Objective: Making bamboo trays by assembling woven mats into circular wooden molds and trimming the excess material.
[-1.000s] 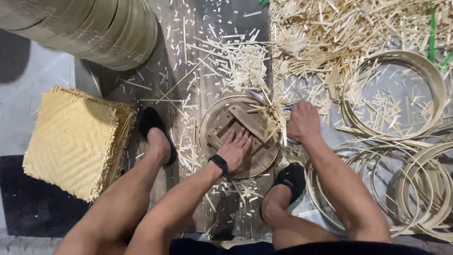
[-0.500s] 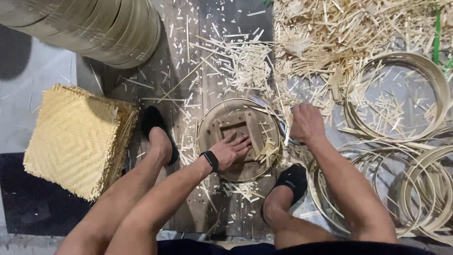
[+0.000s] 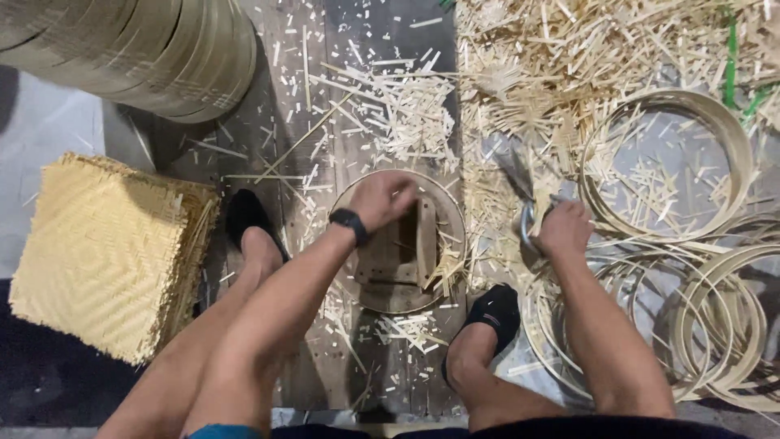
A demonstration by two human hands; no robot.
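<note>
A seated person was seen from above, both bare arms stretched down toward a floor of dark wooden planks (image 3: 276, 146) littered with pale bamboo offcuts. The left hand (image 3: 382, 199), a black watch (image 3: 349, 223) on its wrist, was curled over the upper rim of a round bamboo frame (image 3: 402, 244) lying flat between the feet; the fingers were bent and pressed together on the frame's edge. Wooden crosspieces were visible inside the frame. The right hand (image 3: 562, 229) was closed around the handles of a pair of metal shears (image 3: 524, 195), held just to the right of the frame, with the blades pointing away over the shavings. Black socks (image 3: 491, 313) were worn on both feet. A stack of woven bamboo mats (image 3: 101, 252) lay at the left, a pile of bamboo hoops (image 3: 138, 49) at the upper left, and loose bamboo rings (image 3: 674, 171) at the right.
</note>
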